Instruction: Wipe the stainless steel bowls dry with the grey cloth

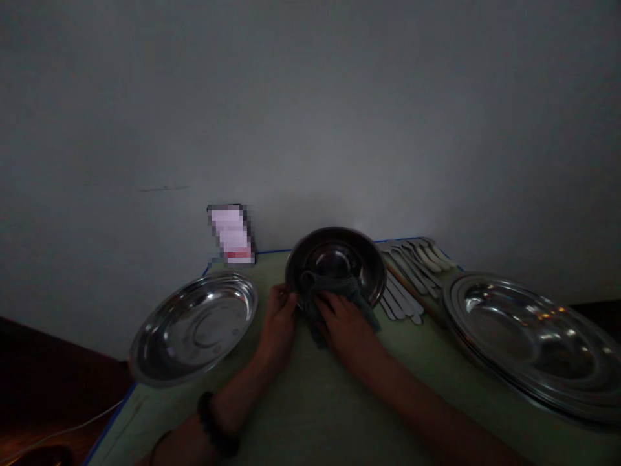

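Observation:
A round steel plate (339, 255) is tilted up toward me at the middle of the green table. My left hand (279, 317) grips its left rim, fingers curled round the edge. My right hand (344, 323) presses a dark grey cloth (334, 288) against the plate's lower inside face, fingers closed on the cloth. A dark beaded band sits on my left wrist.
A single steel plate (194, 327) lies flat at the left. A stack of steel plates (528, 336) sits at the right. Several spoons (412, 272) lie in a row behind the middle plate. A blurred card (231, 234) leans on the grey wall. The table's left edge (114, 417) drops to a dark floor.

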Demonstrator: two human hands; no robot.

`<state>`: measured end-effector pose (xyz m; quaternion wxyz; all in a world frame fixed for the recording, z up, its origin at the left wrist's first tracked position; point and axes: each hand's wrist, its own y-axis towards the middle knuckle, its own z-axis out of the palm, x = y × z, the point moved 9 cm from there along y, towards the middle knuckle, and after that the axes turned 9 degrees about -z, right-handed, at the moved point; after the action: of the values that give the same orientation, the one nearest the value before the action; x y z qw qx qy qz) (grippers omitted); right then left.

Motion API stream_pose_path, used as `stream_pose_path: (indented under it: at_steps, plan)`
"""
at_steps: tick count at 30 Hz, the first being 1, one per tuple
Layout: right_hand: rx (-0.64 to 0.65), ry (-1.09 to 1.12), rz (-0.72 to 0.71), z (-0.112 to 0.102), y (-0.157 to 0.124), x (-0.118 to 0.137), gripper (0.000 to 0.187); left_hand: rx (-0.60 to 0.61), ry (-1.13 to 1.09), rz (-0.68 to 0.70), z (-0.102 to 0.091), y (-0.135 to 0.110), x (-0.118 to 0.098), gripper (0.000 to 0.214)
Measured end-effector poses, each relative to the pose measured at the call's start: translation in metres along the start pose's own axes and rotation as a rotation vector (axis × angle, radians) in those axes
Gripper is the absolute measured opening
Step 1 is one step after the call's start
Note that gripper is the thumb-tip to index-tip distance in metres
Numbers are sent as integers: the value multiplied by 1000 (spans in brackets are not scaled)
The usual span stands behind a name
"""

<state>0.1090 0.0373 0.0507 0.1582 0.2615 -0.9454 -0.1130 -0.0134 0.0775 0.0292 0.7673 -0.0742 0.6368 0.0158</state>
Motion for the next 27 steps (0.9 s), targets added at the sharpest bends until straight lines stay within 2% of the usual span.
stream_pose_path:
  at_steps: [3,6,8,11,15,20,24,27]
  plan:
    - [19,-5,-5,0,3,0,41,-51,33,-55,-5,-2,4,21]
    - [64,-3,-44,-5,5,0,37,-132,94,-47,-12,-1,-4,22]
    - [101,-5,-69,-9,4,-2,33,-158,79,-26,-15,1,-11,31]
    - [134,-16,-73,-14,1,-6,29,-109,82,18,-12,4,-16,38]
    - [79,-41,5,-13,-2,-12,32,-32,170,20,-8,5,-6,31]
    - [40,-28,7,-4,2,-4,40,-59,201,-21,-8,4,1,26]
    - [102,-36,-26,-9,3,-3,36,-90,197,33,-4,1,-13,33]
    - [170,-43,-35,-17,0,-8,32,-128,202,86,-8,0,-21,42]
